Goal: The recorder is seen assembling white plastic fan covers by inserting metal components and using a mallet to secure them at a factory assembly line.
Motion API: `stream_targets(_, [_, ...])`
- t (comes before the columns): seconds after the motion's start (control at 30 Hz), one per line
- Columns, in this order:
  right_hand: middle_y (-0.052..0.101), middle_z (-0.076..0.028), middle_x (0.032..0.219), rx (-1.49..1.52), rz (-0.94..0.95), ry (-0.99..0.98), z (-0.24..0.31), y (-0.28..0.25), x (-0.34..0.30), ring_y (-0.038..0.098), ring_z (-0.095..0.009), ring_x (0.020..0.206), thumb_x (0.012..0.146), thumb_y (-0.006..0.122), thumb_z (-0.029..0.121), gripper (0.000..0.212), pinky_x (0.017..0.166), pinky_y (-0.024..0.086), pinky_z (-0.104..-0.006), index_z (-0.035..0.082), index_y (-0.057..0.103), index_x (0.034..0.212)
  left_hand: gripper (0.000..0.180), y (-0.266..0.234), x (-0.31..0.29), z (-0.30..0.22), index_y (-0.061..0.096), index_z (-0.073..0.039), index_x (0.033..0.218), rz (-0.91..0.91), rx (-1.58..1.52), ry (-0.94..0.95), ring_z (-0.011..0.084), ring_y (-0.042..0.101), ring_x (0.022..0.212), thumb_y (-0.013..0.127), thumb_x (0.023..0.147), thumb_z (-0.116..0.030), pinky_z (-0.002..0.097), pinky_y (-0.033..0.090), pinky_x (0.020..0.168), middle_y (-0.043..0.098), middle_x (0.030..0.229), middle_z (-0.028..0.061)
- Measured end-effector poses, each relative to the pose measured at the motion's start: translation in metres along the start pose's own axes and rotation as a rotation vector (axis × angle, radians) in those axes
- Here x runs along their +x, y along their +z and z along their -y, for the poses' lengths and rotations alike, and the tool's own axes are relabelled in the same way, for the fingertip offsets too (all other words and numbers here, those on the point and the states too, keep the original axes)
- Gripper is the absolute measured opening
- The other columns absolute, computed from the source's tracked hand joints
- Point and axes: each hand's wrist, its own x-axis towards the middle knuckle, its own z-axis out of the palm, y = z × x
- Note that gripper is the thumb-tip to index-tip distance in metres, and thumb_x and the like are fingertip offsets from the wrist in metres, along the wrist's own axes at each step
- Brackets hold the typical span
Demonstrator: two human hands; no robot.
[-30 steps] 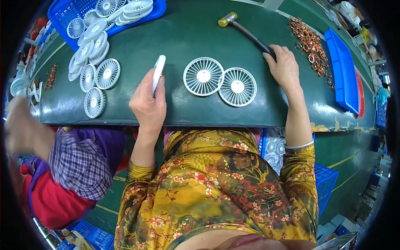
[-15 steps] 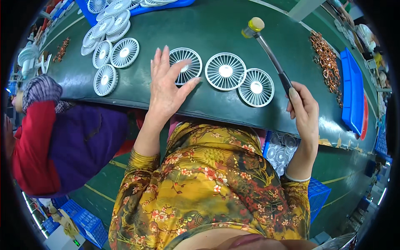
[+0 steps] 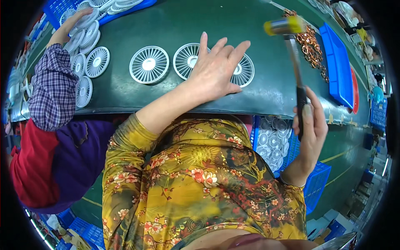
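My left hand (image 3: 213, 74) hovers with fingers spread over two white spoked discs on the green bench. It hides parts of the middle disc (image 3: 183, 58) and the right disc (image 3: 246, 71); whether it touches them I cannot tell. To its left, a third spoked disc (image 3: 149, 65) lies flat and fully visible. My right hand (image 3: 312, 125) is closed round the dark handle of a mallet (image 3: 284, 26). Its yellow-ended head is raised at the far right of my left hand, slightly blurred.
A co-worker's hand (image 3: 68, 27) reaches onto piled spoked discs (image 3: 86, 35) by a blue tray (image 3: 137, 6). Copper-coloured rings (image 3: 308, 46) lie heaped on the right, beside a long blue tray (image 3: 338, 66). Below the bench edge, a blue crate (image 3: 255, 132) contains several clear-looking discs.
My left hand has moved right, from the left disc to the right pair. The mallet has swung upright and shifted right. A co-worker's hand has come onto the disc pile.
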Motion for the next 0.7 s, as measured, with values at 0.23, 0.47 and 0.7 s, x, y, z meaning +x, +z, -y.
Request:
stream_targets(0.23, [0.065, -0.011, 0.088, -0.493, 0.166, -0.264, -0.063, -0.008, -0.027, 0.056, -0.011, 0.065, 0.093, 0.053, 0.003, 0.038, 0.063, 0.048, -0.0264, 0.003, 0.054, 0.131, 0.104, 0.002, 0.007, -0.005, 0.023, -0.008, 0.144, 0.083, -0.112, -0.103, 0.0344, 0.048, 0.125, 0.084, 0.064, -0.032, 0.0606, 0.013, 0.113, 0.051, 0.131, 0.0212])
stream_targets(0.47, [0.064, -0.003, 0.077, -0.139, -0.022, -0.137, -0.028, -0.013, -0.032, 0.056, -0.010, 0.059, 0.095, 0.050, 0.005, 0.037, 0.052, 0.044, -0.0256, 0.004, 0.054, 0.132, 0.112, 0.000, 0.003, -0.002, 0.019, -0.006, 0.146, 0.062, -0.168, -0.151, 0.0361, 0.047, 0.126, 0.085, 0.061, -0.035, 0.0591, 0.011, 0.114, 0.056, 0.127, 0.0217])
stream_targets(0.7, [0.066, -0.022, 0.084, -0.598, 0.099, -0.335, -0.069, 0.001, -0.003, 0.065, -0.033, 0.067, 0.091, 0.055, 0.004, 0.038, 0.062, 0.051, -0.0394, 0.008, 0.056, 0.129, 0.113, -0.014, -0.019, 0.017, 0.019, -0.012, 0.149, -0.101, 0.128, -0.036, 0.0434, 0.029, 0.137, 0.084, 0.061, -0.040, 0.0636, 0.010, 0.111, 0.043, 0.138, 0.0260])
